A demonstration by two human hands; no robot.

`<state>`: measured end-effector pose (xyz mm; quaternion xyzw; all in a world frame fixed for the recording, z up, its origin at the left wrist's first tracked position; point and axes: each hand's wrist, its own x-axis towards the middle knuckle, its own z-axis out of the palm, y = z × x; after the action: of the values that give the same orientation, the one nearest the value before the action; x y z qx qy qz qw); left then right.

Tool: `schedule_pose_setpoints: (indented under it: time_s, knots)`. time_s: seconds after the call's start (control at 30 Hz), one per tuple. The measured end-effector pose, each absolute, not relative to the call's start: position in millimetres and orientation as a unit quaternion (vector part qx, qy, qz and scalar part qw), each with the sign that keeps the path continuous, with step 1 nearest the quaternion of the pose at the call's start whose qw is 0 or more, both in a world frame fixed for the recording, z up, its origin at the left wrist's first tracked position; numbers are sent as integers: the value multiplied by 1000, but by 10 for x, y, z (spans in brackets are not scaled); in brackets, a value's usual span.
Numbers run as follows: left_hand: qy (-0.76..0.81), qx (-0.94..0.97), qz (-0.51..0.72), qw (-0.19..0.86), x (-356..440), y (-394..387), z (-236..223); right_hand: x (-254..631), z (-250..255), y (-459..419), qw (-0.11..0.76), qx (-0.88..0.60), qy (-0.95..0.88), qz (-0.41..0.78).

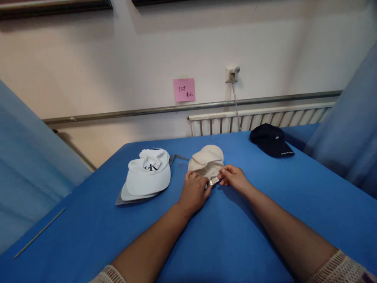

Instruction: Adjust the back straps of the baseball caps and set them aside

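Observation:
A beige baseball cap (210, 154) lies on the blue-covered table in front of me, its back opening and strap facing me. My left hand (194, 191) grips the cap's back edge beside a shiny metal buckle (211, 182). At the other side of the buckle, my right hand (234, 178) pinches the end of the cap's strap (216, 180) between thumb and fingers. To the left sits a stack of caps, topped by a white cap (149, 177) with black "CK" letters. A grey strap (179, 157) sticks out from that stack.
A dark navy cap (270, 140) rests at the table's back right. On the left lies a thin stick (39, 233). Behind the blue table (97, 236) are a metal rail (141, 113), a radiator (265, 118) and a plugged-in cord (235, 102). Blue curtains (26, 169) hang at both sides.

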<state>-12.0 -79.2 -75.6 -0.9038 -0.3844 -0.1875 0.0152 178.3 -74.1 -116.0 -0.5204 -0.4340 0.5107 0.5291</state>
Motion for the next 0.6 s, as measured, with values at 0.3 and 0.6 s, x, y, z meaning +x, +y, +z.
schedule_pose_setpoints:
  time_s: [0.3,0.6]
  knots:
    - [-379,-904,-196,29,-114,-806,-750,1681,-1203,-813,446,-498,-521,530]
    - [-384,-903,-189,34,-111,-804,-741,1703,-1189,-800,461,-537,-480,518]
